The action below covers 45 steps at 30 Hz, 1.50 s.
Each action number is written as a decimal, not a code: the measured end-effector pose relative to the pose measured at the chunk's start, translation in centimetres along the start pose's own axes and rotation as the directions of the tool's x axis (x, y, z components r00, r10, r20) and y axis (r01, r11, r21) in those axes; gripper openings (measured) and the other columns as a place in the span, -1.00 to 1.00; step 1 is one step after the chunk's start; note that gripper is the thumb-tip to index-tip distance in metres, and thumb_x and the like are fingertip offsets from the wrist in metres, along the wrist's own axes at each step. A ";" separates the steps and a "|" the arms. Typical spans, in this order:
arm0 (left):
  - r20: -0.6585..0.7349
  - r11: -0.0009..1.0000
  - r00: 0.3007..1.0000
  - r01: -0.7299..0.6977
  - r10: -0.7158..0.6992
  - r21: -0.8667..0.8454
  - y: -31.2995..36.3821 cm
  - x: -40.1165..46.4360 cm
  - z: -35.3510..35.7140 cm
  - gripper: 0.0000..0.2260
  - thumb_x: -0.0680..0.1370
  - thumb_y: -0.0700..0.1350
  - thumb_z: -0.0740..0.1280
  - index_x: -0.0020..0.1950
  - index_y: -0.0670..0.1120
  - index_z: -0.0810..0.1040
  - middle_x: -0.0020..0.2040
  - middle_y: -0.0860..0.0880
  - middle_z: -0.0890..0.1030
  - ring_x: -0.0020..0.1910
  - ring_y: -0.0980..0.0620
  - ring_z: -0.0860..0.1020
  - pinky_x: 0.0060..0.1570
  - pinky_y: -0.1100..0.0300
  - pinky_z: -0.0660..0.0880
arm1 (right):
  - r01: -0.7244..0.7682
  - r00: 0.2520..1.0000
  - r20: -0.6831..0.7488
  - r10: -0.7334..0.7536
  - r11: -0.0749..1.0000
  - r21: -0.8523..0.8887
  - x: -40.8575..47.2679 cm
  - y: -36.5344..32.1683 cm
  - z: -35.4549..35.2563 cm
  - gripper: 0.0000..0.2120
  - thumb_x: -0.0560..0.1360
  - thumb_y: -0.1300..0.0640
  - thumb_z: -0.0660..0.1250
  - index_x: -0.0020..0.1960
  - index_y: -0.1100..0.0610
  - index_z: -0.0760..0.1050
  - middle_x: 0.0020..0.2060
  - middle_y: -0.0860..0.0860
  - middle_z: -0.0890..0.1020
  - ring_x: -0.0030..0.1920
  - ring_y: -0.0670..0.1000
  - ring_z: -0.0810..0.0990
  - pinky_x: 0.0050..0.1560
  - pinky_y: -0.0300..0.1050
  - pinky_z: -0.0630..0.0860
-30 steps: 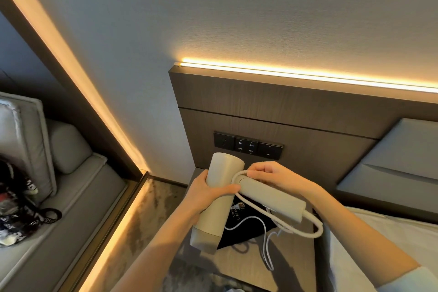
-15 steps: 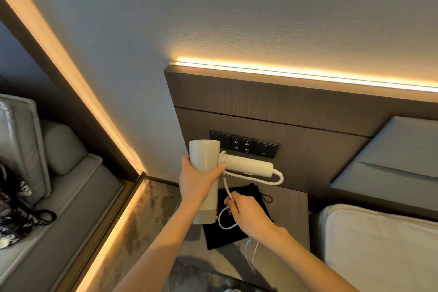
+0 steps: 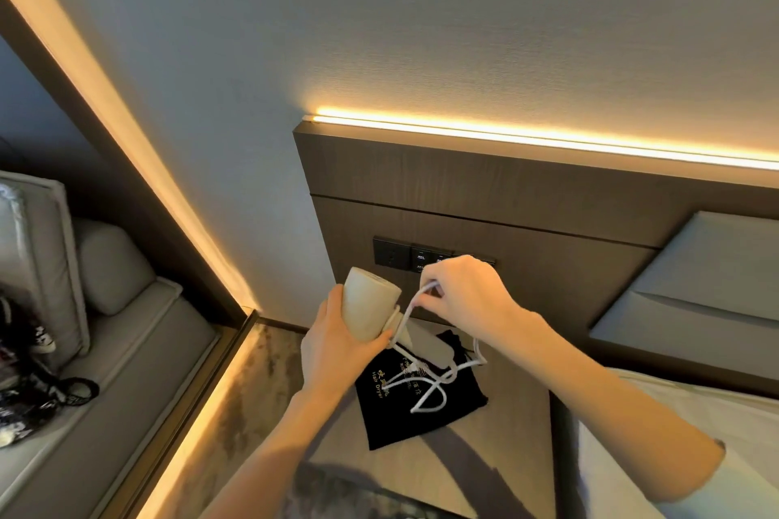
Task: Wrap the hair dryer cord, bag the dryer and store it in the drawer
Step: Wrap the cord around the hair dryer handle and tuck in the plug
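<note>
Black bag [image 3: 415,405] lies flat on nightstand [image 3: 501,455], contents undeterminable; left hand [image 3: 333,346] grips dryer [image 3: 369,314], right hand [image 3: 468,299] pinches cord [image 3: 425,388], dryer handle partly hidden

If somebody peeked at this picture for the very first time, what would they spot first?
Probably the cream hair dryer in the middle, gripped by the left hand, while the right hand pinches its white cord just beside it. Below lies a black bag on the nightstand. A glowing light strip runs along the headboard top.
</note>
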<state>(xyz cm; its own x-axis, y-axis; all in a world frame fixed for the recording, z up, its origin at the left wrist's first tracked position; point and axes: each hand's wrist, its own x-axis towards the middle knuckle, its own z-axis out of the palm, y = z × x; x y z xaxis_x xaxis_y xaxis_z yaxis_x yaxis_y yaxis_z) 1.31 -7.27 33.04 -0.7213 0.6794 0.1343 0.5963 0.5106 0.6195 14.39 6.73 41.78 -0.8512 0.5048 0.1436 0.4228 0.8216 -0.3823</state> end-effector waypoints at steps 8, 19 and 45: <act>0.114 0.981 0.993 0.031 -0.010 -0.189 0.2 0.0 -1.6 -0.28 0.19 0.27 0.47 0.22 0.12 0.23 0.02 0.20 0.37 -0.02 0.19 0.41 -0.05 0.26 0.42 | -0.217 0.970 0.198 0.143 0.877 0.428 1.8 4.7 1.9 -0.88 0.39 -0.04 0.42 -0.23 0.00 0.60 -0.40 -0.12 0.52 -0.39 -0.17 0.46 -0.35 -0.31 0.33; 0.257 0.734 0.909 0.416 -0.327 -0.538 1.7 1.0 0.0 -0.39 0.22 0.11 0.54 0.13 0.06 0.30 -0.03 0.05 0.48 -0.06 0.08 0.51 -0.10 0.07 0.52 | -0.552 0.832 0.506 0.229 0.235 0.800 -3.0 3.3 8.8 -0.79 0.61 0.23 0.05 -0.09 0.21 0.43 -0.51 -0.08 0.48 -0.50 -0.15 0.33 -0.44 -0.35 0.31; 0.121 0.968 0.993 0.028 0.002 -0.248 0.5 1.1 -0.4 -0.24 0.15 0.34 0.43 0.23 0.17 0.20 0.00 0.25 0.37 -0.07 0.22 0.45 -0.10 0.29 0.43 | -0.042 0.953 0.303 -0.018 0.981 0.190 1.2 1.9 -1.4 -0.91 0.43 0.06 0.40 -0.13 0.07 0.64 -0.30 -0.12 0.61 -0.28 -0.17 0.56 -0.25 -0.37 0.45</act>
<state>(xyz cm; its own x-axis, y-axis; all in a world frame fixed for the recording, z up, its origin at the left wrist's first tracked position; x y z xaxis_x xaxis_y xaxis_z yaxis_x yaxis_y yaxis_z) 0.68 -6.44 33.79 -0.6720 0.7394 0.0406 0.4695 0.3831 0.7955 14.65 9.25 42.49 -0.9127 0.3861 -0.1335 0.3918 0.7343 -0.5544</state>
